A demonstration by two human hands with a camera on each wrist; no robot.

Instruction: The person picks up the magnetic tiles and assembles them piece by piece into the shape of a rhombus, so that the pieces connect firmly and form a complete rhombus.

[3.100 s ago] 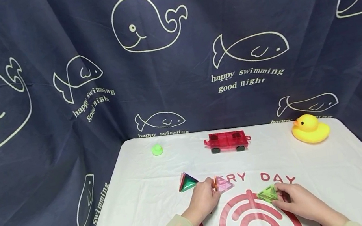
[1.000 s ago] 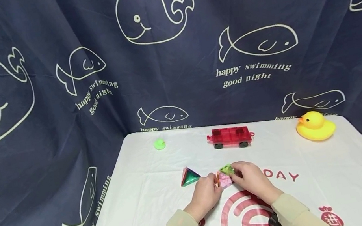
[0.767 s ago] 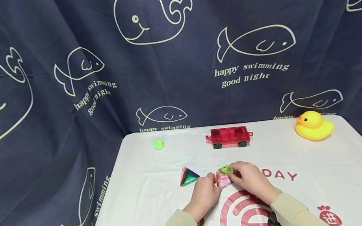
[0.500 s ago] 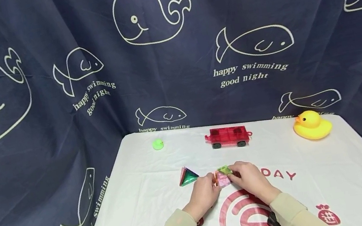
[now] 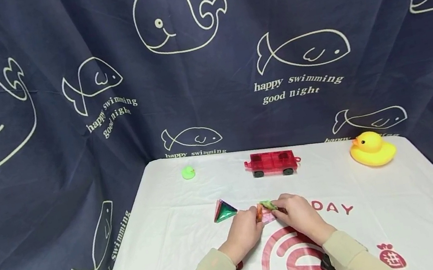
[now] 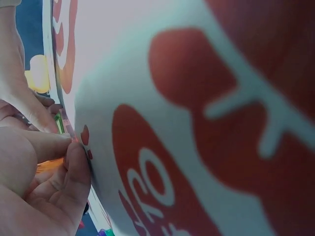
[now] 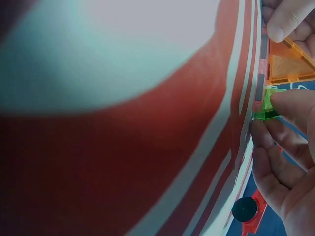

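A pink see-through magnetic tile [image 5: 267,216] lies on the white cloth between both hands. My left hand [image 5: 243,230] pinches an orange triangular magnetic tile [image 7: 293,64], which stands up along the pink tile's left side. From the right, my right hand [image 5: 302,216] pinches a green triangular magnetic tile [image 7: 268,105] between thumb and fingers, its lower edge right at the pink tile's edge. In the right wrist view the green and orange tiles are close side by side. Fingers cover much of both. Just beyond the left hand sits a small pyramid of coloured tiles [image 5: 225,211], green face frontmost.
At the back of the table [image 5: 175,194] stand a red wheeled toy wagon [image 5: 273,163], a small green duck [image 5: 188,172] and a larger yellow duck [image 5: 373,149] at the right. A dark blue printed curtain [image 5: 208,88] hangs behind the table and along its sides.
My right hand has brought the green tile leftward to the pink tile, and the green tile has tilted more edge-on in the last second. My left hand stays beside the pink tile.
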